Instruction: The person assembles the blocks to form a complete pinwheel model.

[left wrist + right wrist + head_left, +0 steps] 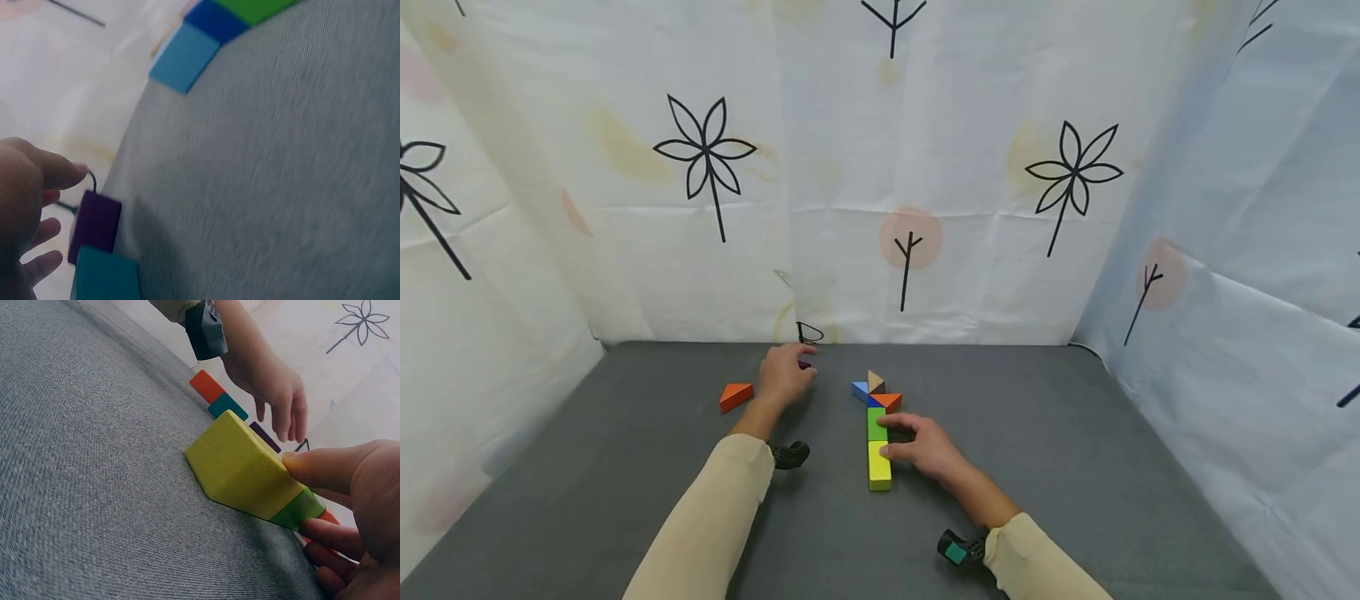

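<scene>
My left hand [786,375] hovers by the wall end of the table, its fingers spread beside a purple block [95,220]. A teal block [107,275] stands next to the purple one; the hand hides it in the head view. My right hand [928,450] lies along the right side of a row of blocks. Its index finger touches the green block [877,425], while the thumb rests against the yellow block [880,467]. Beyond the green one sit a dark blue piece [217,21], a light blue triangle [860,391], an orange triangle [891,402] and a wooden-coloured triangle [876,383].
Left of my left hand lies another orange triangular block [736,396]. The grey tabletop [1037,417] ends at a white cloth wall [827,167] with plant drawings, and similar cloth encloses both sides.
</scene>
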Demonstrator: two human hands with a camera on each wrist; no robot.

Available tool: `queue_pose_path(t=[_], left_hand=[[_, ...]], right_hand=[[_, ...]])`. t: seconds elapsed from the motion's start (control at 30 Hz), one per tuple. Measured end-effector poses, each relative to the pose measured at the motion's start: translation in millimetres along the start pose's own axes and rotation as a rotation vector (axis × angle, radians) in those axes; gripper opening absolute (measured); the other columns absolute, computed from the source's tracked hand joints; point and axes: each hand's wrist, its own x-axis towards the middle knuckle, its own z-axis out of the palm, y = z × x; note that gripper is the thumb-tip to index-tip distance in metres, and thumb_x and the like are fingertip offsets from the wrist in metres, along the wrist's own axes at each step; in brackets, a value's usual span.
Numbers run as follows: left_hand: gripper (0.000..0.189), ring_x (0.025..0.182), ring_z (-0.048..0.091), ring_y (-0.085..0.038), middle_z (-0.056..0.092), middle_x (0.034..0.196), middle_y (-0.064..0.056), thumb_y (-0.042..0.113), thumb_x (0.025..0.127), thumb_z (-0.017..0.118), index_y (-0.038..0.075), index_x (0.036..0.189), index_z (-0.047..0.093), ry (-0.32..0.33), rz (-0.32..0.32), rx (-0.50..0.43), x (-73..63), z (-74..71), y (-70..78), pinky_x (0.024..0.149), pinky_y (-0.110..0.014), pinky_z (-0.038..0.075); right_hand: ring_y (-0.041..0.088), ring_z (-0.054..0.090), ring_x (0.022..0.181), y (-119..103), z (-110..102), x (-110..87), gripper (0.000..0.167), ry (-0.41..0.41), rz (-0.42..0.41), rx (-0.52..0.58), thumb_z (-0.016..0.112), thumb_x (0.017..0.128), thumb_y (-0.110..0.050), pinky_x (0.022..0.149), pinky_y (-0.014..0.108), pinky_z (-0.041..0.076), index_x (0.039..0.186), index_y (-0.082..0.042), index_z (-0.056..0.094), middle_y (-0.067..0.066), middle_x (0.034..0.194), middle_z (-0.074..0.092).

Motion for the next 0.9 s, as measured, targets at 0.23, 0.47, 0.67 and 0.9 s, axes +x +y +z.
queue_pose_path(t=[0.23,0.47,0.67,0.9], left_hand=[[0.041,0.111,0.051,-0.039,0.058,0.13,-0.017,0.019,0.09,0.07,0.011,0.13,0.063,-0.072,-0.048,0.087,3.4,-2.7,-12.2,0.092,-0.055,0.041],[0.048,0.114,0.052,-0.038,0.051,0.136,-0.021,0.018,0.093,0.067,0.008,0.138,0.055,-0.123,-0.118,0.039,6.1,-2.5,-14.3,0.096,-0.055,0.041],[0.051,0.113,0.053,-0.038,0.052,0.137,-0.022,0.019,0.093,0.066,0.006,0.14,0.051,-0.122,-0.22,-0.014,6.5,-1.1,-18.6,0.095,-0.053,0.043],[0.043,0.107,0.056,-0.038,0.057,0.13,-0.023,0.017,0.096,0.063,0.003,0.136,0.055,-0.123,-0.216,-0.003,6.6,-1.0,-22.6,0.093,-0.052,0.045]], right_hand=[[0.032,0.048,0.124,-0.7,-1.0,-1.3,0.042,-0.003,-0.014,-0.003,0.076,0.086,-0.016,0.102,0.054,0.036,0.126,-0.011,0.065,0.008,0.13,0.06],[0.031,0.049,0.124,-0.6,-1.7,-0.7,0.042,-0.003,-0.011,-0.016,0.075,0.086,-0.017,0.102,0.054,0.036,0.127,-0.012,0.065,0.007,0.131,0.06],[0.031,0.049,0.124,-0.1,-1.4,-0.3,0.042,-0.002,-0.009,-0.015,0.075,0.086,-0.017,0.102,0.053,0.036,0.127,-0.012,0.065,0.007,0.131,0.059],[0.031,0.048,0.124,0.9,0.4,-0.9,0.042,-0.007,-0.014,-0.008,0.075,0.087,-0.016,0.101,0.052,0.038,0.127,-0.012,0.065,0.008,0.132,0.059]])
